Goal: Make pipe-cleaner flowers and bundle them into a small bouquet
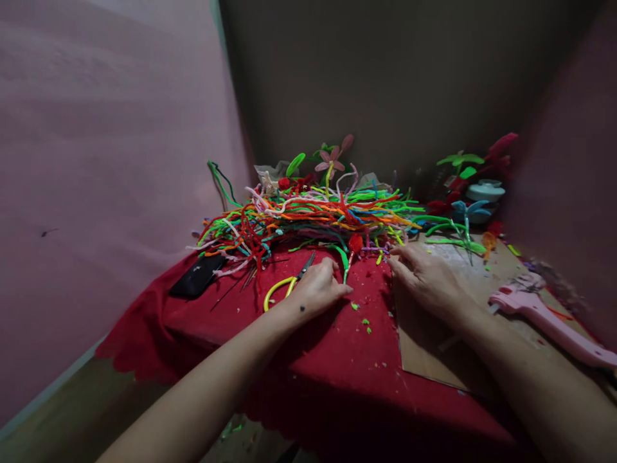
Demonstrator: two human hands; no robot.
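My left hand (319, 286) is closed at the lower stem of a small red pipe-cleaner flower (355, 242), which stands tilted with a green leaf (344, 257) beside it. Yellow-handled scissors (279, 287) lie just left of that hand, partly hidden behind it. Over the left edge of a cardboard sheet (419, 357), my right hand (427, 276) has its thumb and index finger apart, with nothing visible between them. A short purple pipe cleaner (373, 249) lies close to its fingertips.
A large heap of coloured pipe cleaners (308, 215) spreads across the back of the red cloth (332, 360). A black phone (196, 276) lies left. On the right are a pink glue gun (544, 312), a blue pipe-cleaner flower (467, 211) and a pale-lidded jar (484, 191). Walls close in both sides.
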